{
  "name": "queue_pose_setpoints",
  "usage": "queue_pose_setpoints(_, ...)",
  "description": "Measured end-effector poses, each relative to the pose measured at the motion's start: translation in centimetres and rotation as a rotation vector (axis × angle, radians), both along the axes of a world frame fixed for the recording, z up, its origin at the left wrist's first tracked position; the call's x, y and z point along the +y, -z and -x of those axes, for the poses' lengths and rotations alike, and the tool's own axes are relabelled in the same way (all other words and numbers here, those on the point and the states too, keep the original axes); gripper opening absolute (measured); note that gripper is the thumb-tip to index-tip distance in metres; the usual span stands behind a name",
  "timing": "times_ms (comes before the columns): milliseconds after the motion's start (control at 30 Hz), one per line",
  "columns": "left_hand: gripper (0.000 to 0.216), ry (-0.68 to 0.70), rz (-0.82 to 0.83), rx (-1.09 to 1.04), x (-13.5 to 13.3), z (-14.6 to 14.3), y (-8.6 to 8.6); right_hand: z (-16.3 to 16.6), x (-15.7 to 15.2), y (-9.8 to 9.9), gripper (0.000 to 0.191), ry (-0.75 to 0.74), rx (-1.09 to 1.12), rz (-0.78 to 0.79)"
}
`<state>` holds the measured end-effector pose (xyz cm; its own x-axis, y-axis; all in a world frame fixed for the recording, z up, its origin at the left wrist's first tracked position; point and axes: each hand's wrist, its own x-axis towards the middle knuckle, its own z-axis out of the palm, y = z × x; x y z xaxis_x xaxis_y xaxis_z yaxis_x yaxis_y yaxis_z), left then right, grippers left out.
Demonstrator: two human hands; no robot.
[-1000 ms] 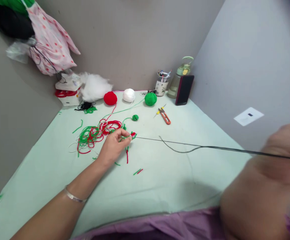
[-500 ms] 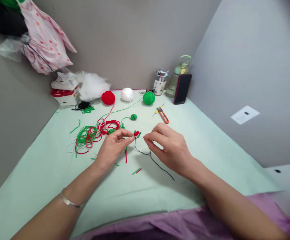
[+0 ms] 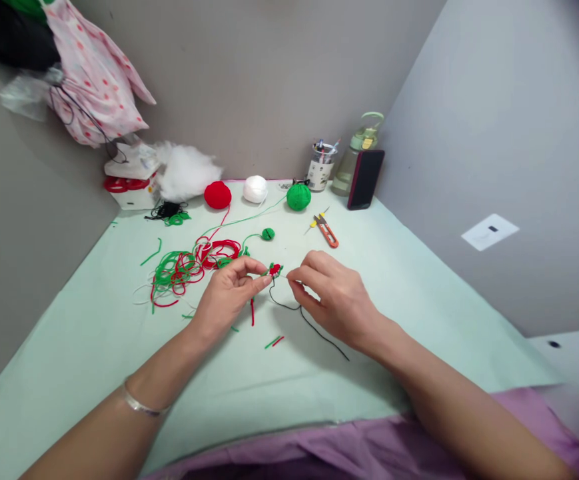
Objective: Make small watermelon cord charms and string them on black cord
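Note:
My left hand (image 3: 234, 287) is closed in a pinch on the edge of a small red and green crocheted piece (image 3: 275, 269). Just to its right, my right hand (image 3: 332, 290) pinches the end of a thin, pale, needle-like thing (image 3: 282, 277) that reaches toward the piece; its exact kind is too fine to make out. From the piece a black yarn (image 3: 285, 306) droops to below my right hand, and a loose end trails over the table. Behind the hands lies a small green crocheted ball (image 3: 268, 234) with a dark line across it.
Tangled red, green and white yarn (image 3: 184, 267) lies left. Orange thread snips (image 3: 326, 231) lie behind my right hand. Along the back are red (image 3: 218, 195), white (image 3: 255, 189) and green yarn balls (image 3: 298, 197), white stuffing (image 3: 189, 172), a pen cup (image 3: 320, 170), a bottle (image 3: 346, 170) and a phone (image 3: 366, 179).
The crocheted piece has turned slightly in my left fingers and shows a little more. My right hand is nearly where it was, its knuckles a little lower. The whole view has shifted slightly.

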<state>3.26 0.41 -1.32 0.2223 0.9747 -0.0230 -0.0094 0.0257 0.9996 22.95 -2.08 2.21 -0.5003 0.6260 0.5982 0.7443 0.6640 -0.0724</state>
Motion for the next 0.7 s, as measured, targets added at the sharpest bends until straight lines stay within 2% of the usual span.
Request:
queue_pose_setpoints(200, 0.012, -0.055, -0.163, 0.185, -0.6, -0.2, 0.1, 0.4, -0.3, 0.7, 0.024, 0.050, -0.054, 0.018)
queue_pose_setpoints(367, 0.002, -0.054, -0.469, 0.364, -1.5, -0.6, 0.6, 1.0, -0.5, 1.6, 0.024, 0.088, -0.068, 0.076)
queue_pose_setpoints(500, 0.007, -0.098, -0.693, 0.402, -1.4, -0.3, 0.9, 0.7, -0.3, 1.1, 0.013, 0.057, 0.159, 0.333)
queue_pose_setpoints(600, 0.009, -0.140, -0.819, 0.409, -1.1, 0.1, 1.0, 0.1, 0.1, 0.3, 0.020, 0.049, 0.416, 0.549)
queue_pose_setpoints(700, 0.014, -0.129, -0.913, 0.427, -1.1, 0.3, 1.1, -0.3, 0.6, -0.2, 0.027, -0.052, 0.624, 0.842)
